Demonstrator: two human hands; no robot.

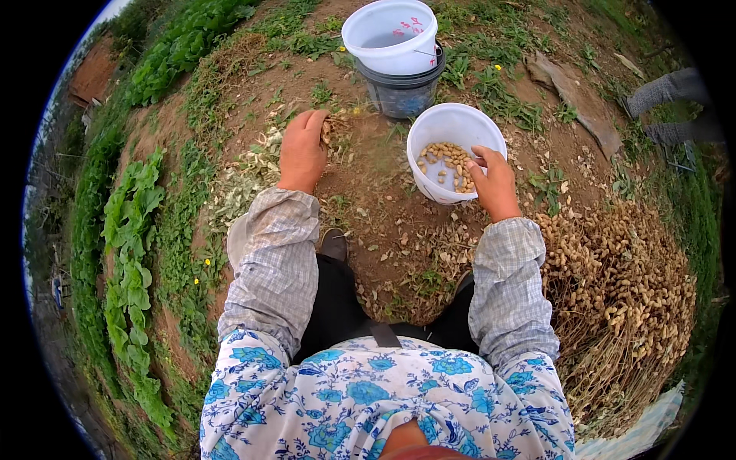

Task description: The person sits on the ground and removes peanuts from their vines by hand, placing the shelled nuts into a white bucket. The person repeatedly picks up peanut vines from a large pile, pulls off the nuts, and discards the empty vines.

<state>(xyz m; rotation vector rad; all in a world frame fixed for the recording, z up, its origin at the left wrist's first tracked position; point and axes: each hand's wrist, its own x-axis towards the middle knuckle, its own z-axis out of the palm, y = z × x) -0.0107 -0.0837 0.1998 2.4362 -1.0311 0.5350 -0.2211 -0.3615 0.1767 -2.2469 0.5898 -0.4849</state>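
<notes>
My left hand (302,150) is closed at the left, with a bunch of dry brown peanut stalks (330,132) showing past its fingers. Its grip is partly hidden by the back of the hand. My right hand (494,181) reaches over the right rim of a white bucket (421,182), thumb and fingers apart, with nothing visible between them. Loose peanuts in their shells (446,151) cover part of the bucket's bottom. To my right lies a big heap of dried peanut plants (621,291), the pods still on their stems.
Behind the bucket, another white bucket (381,60) sits in a dark bucket (402,96). Stripped dry stalks and leaves (244,186) lie at left, beside leafy green plants (130,284). A brown sack (576,103) and a person's grey-clad legs (671,107) are at far right.
</notes>
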